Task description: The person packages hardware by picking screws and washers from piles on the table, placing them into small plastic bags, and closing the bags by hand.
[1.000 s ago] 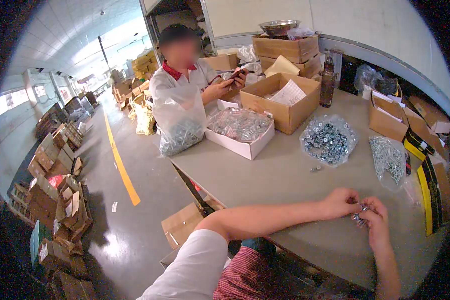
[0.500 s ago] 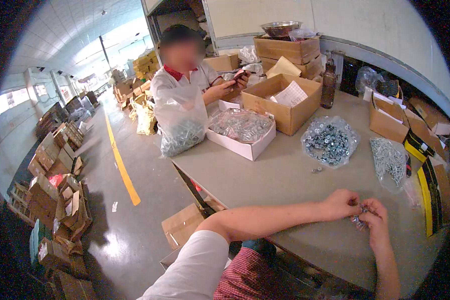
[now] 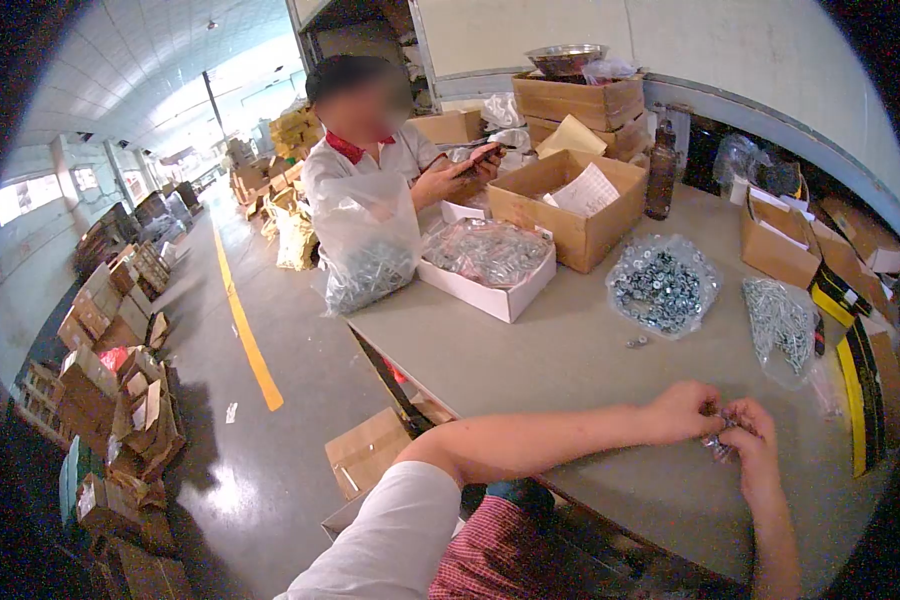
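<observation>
Close together over the near right part of the grey table (image 3: 530, 360) are both my hands. My left hand (image 3: 685, 410) is closed, its fingertips pinched at a small metal piece beside my right hand. Curled around a small bunch of shiny metal hardware (image 3: 718, 446) is my right hand (image 3: 755, 440). Beyond them lies an open plastic bag of nuts or washers (image 3: 663, 285), with a few loose pieces (image 3: 637, 342) in front of it. A clear bag of screws (image 3: 780, 325) rests to the right.
A white box of bagged hardware (image 3: 490, 262), a cardboard box with papers (image 3: 570, 210) and a brown bottle (image 3: 660, 170) stand farther back. A large bag of screws (image 3: 370, 260) is at the table's left corner. Behind it a person (image 3: 365, 150) holds a phone.
The view has shifted very slightly. My hands stay together around the hardware with only small finger movement. The other person's head and phone have tilted a little.
</observation>
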`<state>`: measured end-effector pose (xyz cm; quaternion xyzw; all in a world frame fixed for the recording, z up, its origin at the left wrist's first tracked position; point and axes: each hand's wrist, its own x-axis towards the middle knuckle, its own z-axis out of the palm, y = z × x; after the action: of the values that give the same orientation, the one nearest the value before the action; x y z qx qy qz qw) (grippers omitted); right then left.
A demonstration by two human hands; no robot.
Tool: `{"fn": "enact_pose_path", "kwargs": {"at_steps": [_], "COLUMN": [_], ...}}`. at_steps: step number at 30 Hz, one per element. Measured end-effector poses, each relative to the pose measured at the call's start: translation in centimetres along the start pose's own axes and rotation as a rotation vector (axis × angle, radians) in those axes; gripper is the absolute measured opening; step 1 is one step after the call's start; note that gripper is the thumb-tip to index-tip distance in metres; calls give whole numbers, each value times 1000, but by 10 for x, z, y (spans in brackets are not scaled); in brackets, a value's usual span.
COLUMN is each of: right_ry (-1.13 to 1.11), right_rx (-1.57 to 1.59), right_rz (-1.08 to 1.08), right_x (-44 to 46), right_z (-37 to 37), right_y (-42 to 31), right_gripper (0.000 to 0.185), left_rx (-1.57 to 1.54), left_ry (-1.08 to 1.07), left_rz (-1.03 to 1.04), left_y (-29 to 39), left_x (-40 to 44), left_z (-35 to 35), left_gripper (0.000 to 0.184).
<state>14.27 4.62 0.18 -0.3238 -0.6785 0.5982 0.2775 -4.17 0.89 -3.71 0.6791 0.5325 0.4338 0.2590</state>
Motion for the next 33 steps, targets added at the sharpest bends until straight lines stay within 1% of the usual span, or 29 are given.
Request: {"fn": "enact_pose_path", "kwargs": {"at_steps": [3, 6, 9, 11, 12, 14, 17, 20, 23, 26, 29, 32, 33], "right_ry": [49, 73, 102, 34, 0, 4, 19, 57, 47, 63, 74, 38, 23], "right_rx": [-23, -11, 6, 2, 0, -12, -16, -19, 18, 7, -18, -1, 8], "right_rz": [-79, -77, -58, -41, -33, -46, -43, -56, -57, -58, -67, -31, -9], "right_x": [2, 5, 0, 0, 1, 4, 3, -3, -5, -5, -4, -7, -8], "right_z": [1, -3, 4, -1, -3, -7, -4, 4, 9, 7, 5, 9, 9], "right_y": [8, 18, 6, 4, 5, 11, 11, 2, -7, -4, 2, -10, -14], "right_gripper": [25, 25, 26, 29, 31, 31, 30, 27, 24, 24, 25, 26, 26], "left_rx": [10, 35, 53, 53, 68, 95, 67, 41, 88, 81, 38, 81, 70], "left_ry": [1, 22, -4, -44, -22, 16, 37, 18, 17, 29, 27, 39, 25], "left_rz": [2, 19, 5, -29, -9, 29, 8, 16, 105, 91, 15, 89, 79], "left_y": [1, -3, -3, 1, 0, -1, 0, -3, -5, -5, -2, -3, -1], "left_x": [-1, -2, 2, 1, 1, 1, -1, 0, 2, 1, 1, 0, 0], "left_z": [0, 2, 0, -1, 0, 2, 3, 5, 3, 6, 7, 4, 3], "left_gripper": [33, 32, 32, 32, 32, 32, 31, 34, 36, 35, 32, 33, 34]}}
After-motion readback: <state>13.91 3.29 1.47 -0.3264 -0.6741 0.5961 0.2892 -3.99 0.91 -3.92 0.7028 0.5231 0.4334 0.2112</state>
